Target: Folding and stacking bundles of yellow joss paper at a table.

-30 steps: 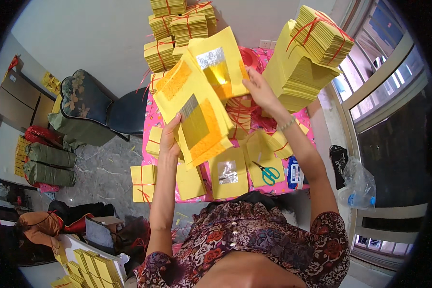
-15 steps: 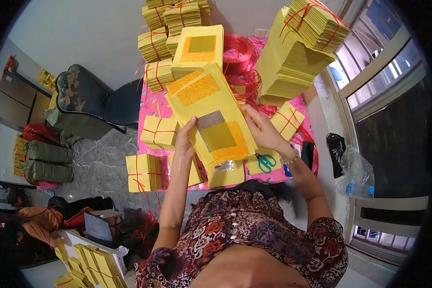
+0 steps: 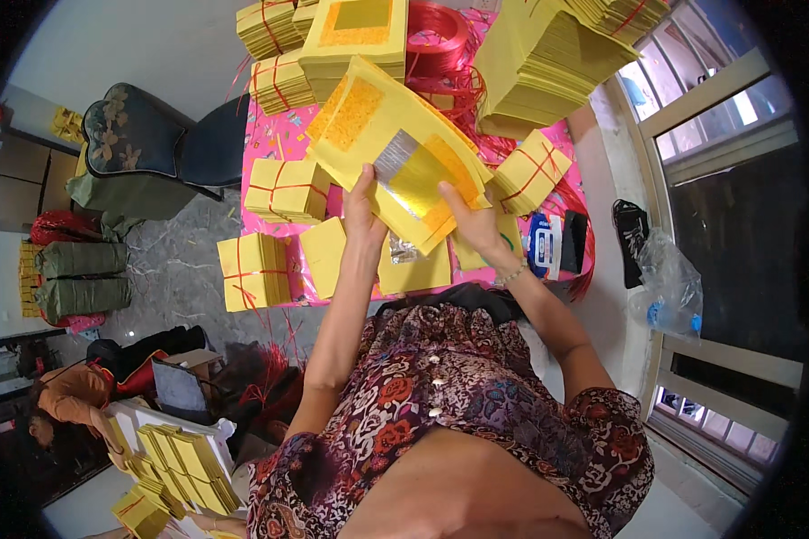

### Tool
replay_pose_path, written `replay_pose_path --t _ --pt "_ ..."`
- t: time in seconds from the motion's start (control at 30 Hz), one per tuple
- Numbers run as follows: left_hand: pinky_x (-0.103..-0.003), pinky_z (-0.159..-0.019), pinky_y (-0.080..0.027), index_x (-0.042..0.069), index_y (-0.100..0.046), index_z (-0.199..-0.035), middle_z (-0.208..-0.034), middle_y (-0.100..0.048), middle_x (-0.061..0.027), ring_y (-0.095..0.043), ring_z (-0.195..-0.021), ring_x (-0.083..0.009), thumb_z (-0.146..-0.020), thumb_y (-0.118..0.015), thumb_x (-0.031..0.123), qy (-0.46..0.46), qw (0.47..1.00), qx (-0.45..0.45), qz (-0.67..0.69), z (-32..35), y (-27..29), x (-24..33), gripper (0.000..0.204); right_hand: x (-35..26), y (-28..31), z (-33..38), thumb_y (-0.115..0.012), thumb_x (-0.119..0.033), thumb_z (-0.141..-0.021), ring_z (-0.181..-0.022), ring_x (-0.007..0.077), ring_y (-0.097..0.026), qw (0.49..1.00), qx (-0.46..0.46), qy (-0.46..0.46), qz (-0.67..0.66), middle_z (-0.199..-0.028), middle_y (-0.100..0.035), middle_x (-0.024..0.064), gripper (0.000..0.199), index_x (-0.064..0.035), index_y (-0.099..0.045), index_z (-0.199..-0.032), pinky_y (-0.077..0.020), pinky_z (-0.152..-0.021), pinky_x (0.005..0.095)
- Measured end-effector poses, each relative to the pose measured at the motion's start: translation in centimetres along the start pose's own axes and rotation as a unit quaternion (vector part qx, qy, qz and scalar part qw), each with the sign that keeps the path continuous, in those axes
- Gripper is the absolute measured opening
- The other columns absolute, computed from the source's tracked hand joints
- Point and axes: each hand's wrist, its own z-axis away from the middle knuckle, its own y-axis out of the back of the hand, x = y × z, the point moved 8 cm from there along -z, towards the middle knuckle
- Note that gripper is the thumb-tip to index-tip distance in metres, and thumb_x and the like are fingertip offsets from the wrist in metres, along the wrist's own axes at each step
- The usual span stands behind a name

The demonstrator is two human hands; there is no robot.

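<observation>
Left hand (image 3: 361, 216) grips the near left edge of a fanned sheaf (image 3: 395, 153) of yellow papers with orange and silver squares; fingers lie behind the sheets, thumb on top. Right hand (image 3: 473, 225) clamps the sheaf's near right corner, fingertips partly hidden under the paper. The sheaf is held above the pink table (image 3: 274, 135), tilted away from the body. Under it, loose sheets (image 3: 413, 268) lie half covered; what sits beneath them is hard to make out. Tied bundles (image 3: 288, 189) rest left of the hands, one bundle (image 3: 253, 269) overhanging the near table edge. A tall stack (image 3: 548, 63) is cut off at the top rim; red string (image 3: 436, 31) lies beside it. A dark pouch (image 3: 573, 241) sits at the right edge. Open room is scant: only narrow pink strips show between piles. Against the earlier frame, the sheaf sits closer to the body, and both hands have drawn nearer together.
</observation>
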Motion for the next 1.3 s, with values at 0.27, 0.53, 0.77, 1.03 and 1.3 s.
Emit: replay_pose_path --t 0.27,0.53,0.77,1.03,1.3 --pt "-0.04 -0.107 -0.025 0.007 -0.002 -0.144 -0.14 -0.029 -0.0172 -0.027 -0.131 -0.0283 -0.063 -0.082 0.019 -0.319 0.748 0.096 -0.574 2.8 4.9 4.7 0.115 4.7 6.3 0.7 -0.062 -0.019 -0.088 -0.084 0.0089 -0.055 0.992 0.01 -0.028 0.122 -0.092 -0.064 0.0032 0.026 -0.0014 -0.06 -0.107 -0.0444 -0.072 0.0258" --pt "-0.031 -0.085 -0.048 0.0 -0.048 -0.124 -0.11 -0.06 -0.0096 -0.058 -0.099 -0.0174 -0.075 -0.073 0.003 -0.089 0.855 -0.122 -0.496 0.5 9.1 1.2 0.055 8.3 6.5 2.2 -0.067 -0.022 -0.085 -0.08 0.0085 -0.055 0.989 0.014 -0.101 0.106 -0.091 -0.063 0.0015 0.033 -0.0003 -0.06 -0.11 -0.0451 -0.073 0.0234" --pt "-0.027 -0.078 -0.05 0.001 -0.061 -0.097 -0.098 -0.065 -0.0063 -0.062 -0.086 -0.0142 -0.075 -0.069 -0.003 -0.033 0.872 -0.074 -0.483 1.2 13.6 -1.4 0.023 14.7 6.9 3.9 -0.071 -0.019 -0.08 -0.086 0.0085 -0.057 0.97 -0.122 -0.19 0.084 -0.097 -0.065 0.0035 0.035 -0.0004 -0.062 -0.108 -0.0461 -0.077 0.0221" --pt "-0.026 -0.077 -0.049 0.003 -0.058 -0.084 -0.089 -0.065 -0.0061 -0.06 -0.082 -0.0121 -0.075 -0.062 -0.008 -0.023 0.843 -0.111 -0.526 1.2 13.5 -2.0 0.015 14.9 7.0 4.0 -0.064 0.0 -0.081 -0.095 0.0114 -0.06 0.981 -0.104 -0.148 0.066 -0.104 -0.066 0.005 0.024 -0.0025 -0.067 -0.104 -0.0472 -0.084 0.0229" --pt "-0.023 -0.077 -0.048 0.004 -0.054 -0.096 -0.089 -0.06 -0.0023 -0.057 -0.083 -0.0105 -0.076 -0.057 -0.014 -0.004 0.867 -0.1 -0.488 0.1 15.9 -2.6 0.027 14.9 6.4 3.4 -0.067 0.0 -0.079 -0.097 0.0107 -0.058 0.989 -0.097 -0.113 0.026 -0.107 -0.063 0.004 0.033 -0.0033 -0.062 -0.111 -0.0466 -0.083 0.0218"
